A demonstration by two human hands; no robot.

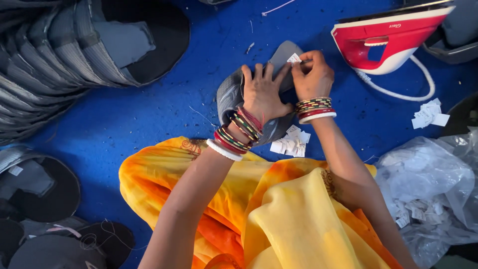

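A grey curved fabric piece [230, 94] lies on the blue surface in front of me. My left hand [262, 92] presses flat on it, fingers spread. My right hand [311, 74] pinches a small white paper tag [294, 58] against the top end of the grey piece. Both wrists wear several coloured bangles. A small pile of white tags [291, 144] rests just below the fabric piece, by my left wrist.
A red and white iron [393, 37] with a white cord stands at upper right. Stacked grey fabric pieces [55, 65] fill the upper left, more lie at lower left. Loose tags [428, 114] and a clear plastic bag [428, 184] sit at right. Yellow-orange cloth [279, 219] covers my lap.
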